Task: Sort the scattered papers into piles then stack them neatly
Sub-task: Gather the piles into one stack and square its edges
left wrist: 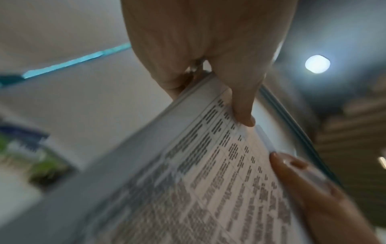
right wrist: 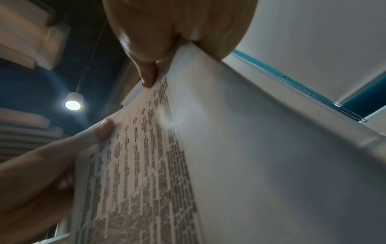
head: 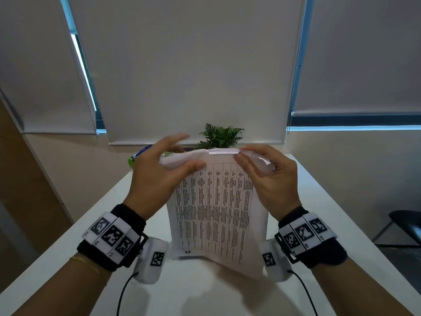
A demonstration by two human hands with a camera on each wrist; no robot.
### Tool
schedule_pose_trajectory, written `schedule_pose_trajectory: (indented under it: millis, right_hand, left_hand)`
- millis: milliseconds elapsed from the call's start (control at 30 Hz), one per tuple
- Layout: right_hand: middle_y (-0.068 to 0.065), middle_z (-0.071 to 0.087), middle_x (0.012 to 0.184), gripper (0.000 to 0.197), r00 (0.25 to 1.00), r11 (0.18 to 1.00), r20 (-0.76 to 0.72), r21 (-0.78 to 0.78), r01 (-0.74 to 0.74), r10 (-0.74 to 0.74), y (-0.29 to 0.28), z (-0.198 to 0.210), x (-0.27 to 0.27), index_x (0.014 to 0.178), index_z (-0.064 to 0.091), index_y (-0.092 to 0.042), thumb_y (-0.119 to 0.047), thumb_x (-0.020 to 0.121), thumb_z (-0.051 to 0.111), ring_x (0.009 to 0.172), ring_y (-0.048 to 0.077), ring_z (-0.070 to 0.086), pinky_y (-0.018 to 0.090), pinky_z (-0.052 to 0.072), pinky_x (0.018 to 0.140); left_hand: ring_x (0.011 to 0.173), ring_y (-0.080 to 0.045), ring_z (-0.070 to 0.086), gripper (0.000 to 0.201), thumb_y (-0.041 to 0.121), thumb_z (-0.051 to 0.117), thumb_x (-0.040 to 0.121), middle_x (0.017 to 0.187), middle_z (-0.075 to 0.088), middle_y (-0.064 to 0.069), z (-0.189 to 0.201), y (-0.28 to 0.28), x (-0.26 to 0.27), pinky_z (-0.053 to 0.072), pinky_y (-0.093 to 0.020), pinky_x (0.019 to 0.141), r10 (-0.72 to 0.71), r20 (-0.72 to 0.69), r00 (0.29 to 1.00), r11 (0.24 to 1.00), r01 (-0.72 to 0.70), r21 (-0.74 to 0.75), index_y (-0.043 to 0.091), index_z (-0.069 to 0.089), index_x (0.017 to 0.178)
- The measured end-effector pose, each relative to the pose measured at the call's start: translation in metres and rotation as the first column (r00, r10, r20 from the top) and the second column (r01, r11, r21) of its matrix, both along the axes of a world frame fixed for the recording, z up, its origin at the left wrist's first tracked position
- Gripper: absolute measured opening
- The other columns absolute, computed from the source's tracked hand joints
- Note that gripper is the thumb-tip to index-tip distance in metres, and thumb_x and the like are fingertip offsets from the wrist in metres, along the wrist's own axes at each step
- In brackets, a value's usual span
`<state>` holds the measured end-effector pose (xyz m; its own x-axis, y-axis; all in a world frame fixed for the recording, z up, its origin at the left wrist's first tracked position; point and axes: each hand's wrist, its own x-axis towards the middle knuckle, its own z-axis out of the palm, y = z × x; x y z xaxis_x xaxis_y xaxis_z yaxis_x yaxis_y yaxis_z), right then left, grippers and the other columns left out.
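Observation:
A stack of white papers [head: 216,213] with a printed table on the front sheet stands upright, its bottom edge on the white table [head: 91,236]. My left hand [head: 191,153] pinches the top left corner, thumb on the front and blurred fingers behind. My right hand [head: 250,158] pinches the top right corner, thumb in front and fingers showing through the sheets. The left wrist view shows the stack [left wrist: 208,181] between my left thumb and fingers, with the right thumb [left wrist: 292,168] on it. In the right wrist view my right thumb [right wrist: 148,80] presses the stack [right wrist: 167,165].
Behind the stack at the table's far edge stands a potted fern [head: 219,136]. A green and blue item [head: 136,156] lies at the far left. A black chair [head: 405,226] stands to the right of the table. Roller blinds cover the windows behind.

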<state>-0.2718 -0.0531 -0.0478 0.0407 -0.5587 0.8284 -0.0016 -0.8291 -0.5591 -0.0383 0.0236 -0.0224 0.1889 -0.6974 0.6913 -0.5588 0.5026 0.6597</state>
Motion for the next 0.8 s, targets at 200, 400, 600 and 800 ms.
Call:
schedule_pose_trajectory:
  millis: [200,400,600,800]
  right_hand:
    - [0.007,0.075,0.104,0.029,0.991,0.999,0.135,0.027,0.019,-0.022,0.005,0.019,-0.004,0.113,0.073,-0.004,-0.009,0.086,0.083,0.093,0.012,0.074,0.020,0.060,0.077]
    - [0.018,0.071,0.127,0.056,0.917,0.778,0.239,0.488,-0.397,0.318,0.002,0.001,-0.014,0.134,0.062,-0.025,-0.019,0.083,0.085,0.114,0.043,0.070,0.056,0.059,0.094]
    - [-0.001,0.079,0.112,0.029,0.969,0.824,0.054,0.516,-0.233,0.240,0.018,-0.033,0.005,0.121,0.073,-0.014,-0.016,0.092,0.075,0.102,0.016,0.076,0.041,0.063,0.089]
    - [0.000,0.081,0.102,0.023,0.982,0.818,0.138,0.544,-0.185,0.130,0.028,-0.059,0.020,0.111,0.076,-0.017,-0.017,0.089,0.080,0.095,0.018,0.077,0.031,0.064,0.075]
  left_hand:
    - [0.110,-0.021,0.076,0.047,0.011,0.081,0.081,0.118,0.079,-0.004,-0.032,0.000,0.001,0.062,-0.045,0.096,-0.264,-0.380,0.886,0.860,0.395,0.322,0.010,0.070,0.126]
    - [0.106,-0.021,0.078,0.036,0.003,0.084,0.081,0.112,0.081,-0.003,-0.054,0.002,-0.003,0.064,-0.037,0.089,-0.175,-0.430,0.886,0.937,0.283,0.203,0.006,0.077,0.116]
    - [0.092,-0.014,0.080,0.025,0.007,0.083,0.086,0.100,0.083,0.004,-0.057,0.008,-0.029,0.065,-0.027,0.073,-0.093,-0.470,0.878,0.987,0.145,0.076,0.012,0.078,0.110]
    - [0.088,-0.011,0.080,0.020,0.012,0.082,0.089,0.096,0.082,0.008,-0.083,0.007,-0.046,0.062,-0.021,0.068,0.022,-0.498,0.867,0.988,0.057,0.143,0.020,0.079,0.107]
